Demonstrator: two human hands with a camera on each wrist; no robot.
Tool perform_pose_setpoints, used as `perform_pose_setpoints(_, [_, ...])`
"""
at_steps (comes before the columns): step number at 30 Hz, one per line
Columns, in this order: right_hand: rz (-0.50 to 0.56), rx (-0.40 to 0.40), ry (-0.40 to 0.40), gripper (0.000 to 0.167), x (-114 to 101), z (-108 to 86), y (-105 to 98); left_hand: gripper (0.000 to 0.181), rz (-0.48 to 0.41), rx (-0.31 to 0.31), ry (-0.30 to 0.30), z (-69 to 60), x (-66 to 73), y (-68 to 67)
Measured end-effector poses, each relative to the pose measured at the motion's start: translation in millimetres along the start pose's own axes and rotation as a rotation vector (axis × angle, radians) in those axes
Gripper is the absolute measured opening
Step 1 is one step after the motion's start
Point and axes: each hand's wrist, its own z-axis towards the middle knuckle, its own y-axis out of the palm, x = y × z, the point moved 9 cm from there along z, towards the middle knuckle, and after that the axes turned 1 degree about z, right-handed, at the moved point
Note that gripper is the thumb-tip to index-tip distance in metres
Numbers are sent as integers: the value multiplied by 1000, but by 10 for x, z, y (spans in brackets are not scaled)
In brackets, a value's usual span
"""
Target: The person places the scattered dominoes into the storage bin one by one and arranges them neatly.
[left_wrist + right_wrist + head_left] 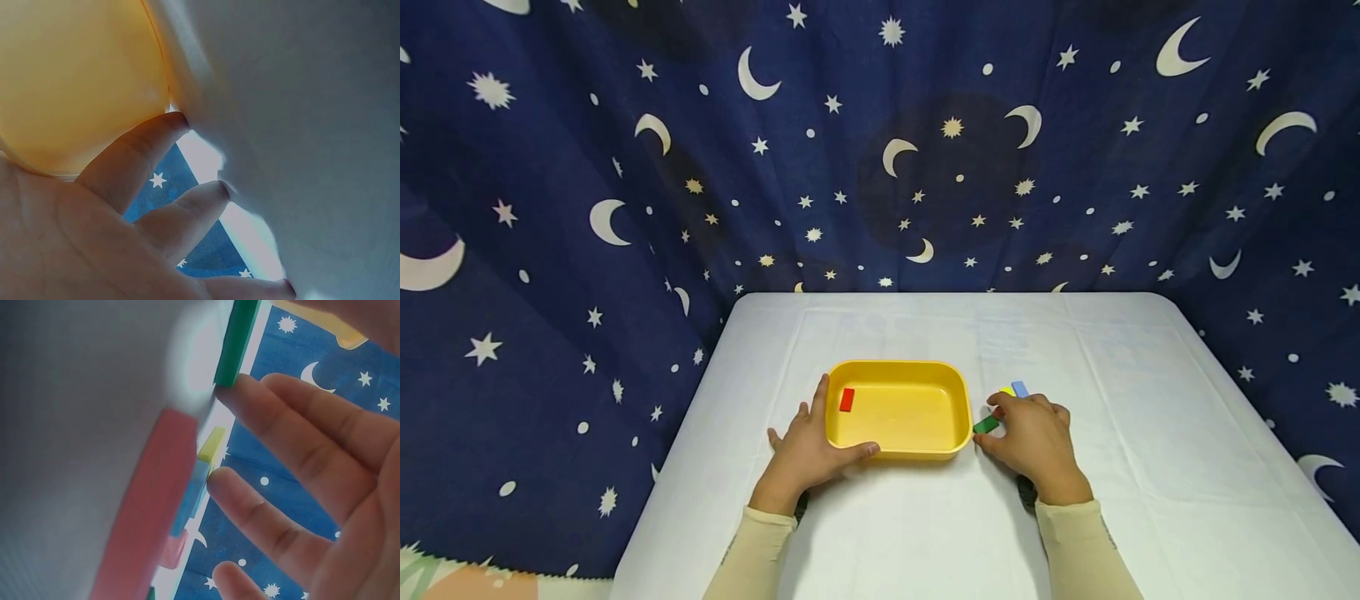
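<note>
Left to right. Left hand (808,450), lower centre-left of frame: fingers spread and extended, thumb along the near rim of the yellow tray (901,417), index up its left side; steadying contact, not clenched. In the left wrist view the fingertips meet the tabletop beside the wall.

Tray at frame centre, red block (847,400) flat inside, toward its left wall. Tray looks like thin plastic: light, fairly stiff, probably slides if nudged. Best hold is the rim, one hand each side.

Green block (985,426) just right of the tray's lower right corner, under the right hand (1033,437). Right fingers bent; one fingertip touches the block's end in the right wrist view, thumb near the other end. Can't tell if it's actually pinched. Block reads small, rigid, light, smooth, hard to break; take it across the narrow sides or by the ends.

Yellow block (1007,390) and blue block (1019,389) by the fingertips, second red block (147,506) large in the wrist view's foreground. Tight there: easy to knock neighbours.

Tray rim is the nearest edge to clear. More room on the table (1165,442) to the right; its far edge meets the starry curtain (850,150) mid-frame.
</note>
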Motion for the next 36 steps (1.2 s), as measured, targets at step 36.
perform_pose_setpoints(36, [15,-43,-99,52,-91,4,15,150,0,5,-7,-2,-1,-7])
